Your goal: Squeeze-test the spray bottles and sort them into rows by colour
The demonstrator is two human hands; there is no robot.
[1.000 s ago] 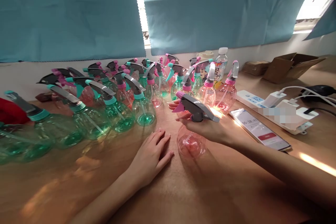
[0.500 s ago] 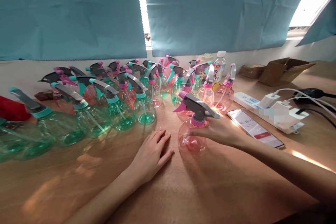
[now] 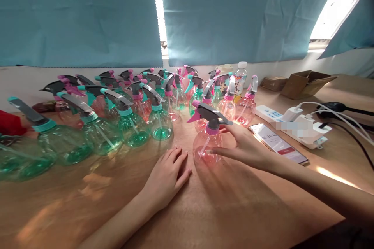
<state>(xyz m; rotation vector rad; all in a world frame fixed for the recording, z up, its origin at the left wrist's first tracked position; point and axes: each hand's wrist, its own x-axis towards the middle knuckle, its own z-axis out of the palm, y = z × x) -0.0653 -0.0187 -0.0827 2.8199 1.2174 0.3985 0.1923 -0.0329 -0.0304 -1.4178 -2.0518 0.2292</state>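
A pink spray bottle (image 3: 204, 144) with a grey and pink trigger head stands upright on the wooden table in front of me. My right hand (image 3: 241, 144) is at its right side, thumb and fingers spread apart. The thumb overlaps the lower body, and the other fingertips are partly hidden behind the neck. Palm down, my left hand (image 3: 168, 175) lies flat and open on the table, holding nothing. A green spray bottle (image 3: 160, 126) is just beyond it.
Several green and pink spray bottles crowd the back and left. On the right lie a phone (image 3: 277, 144) with a timer, a power strip (image 3: 269, 113) with plugs and cables, and an open cardboard box (image 3: 305, 84). A labelled plastic bottle (image 3: 240, 76) stands behind.
The pink spray bottle has shifted slightly away from me, closer to the bottles behind. My right hand's grip has loosened, its fingers spreading off the body. My left hand rests as before.
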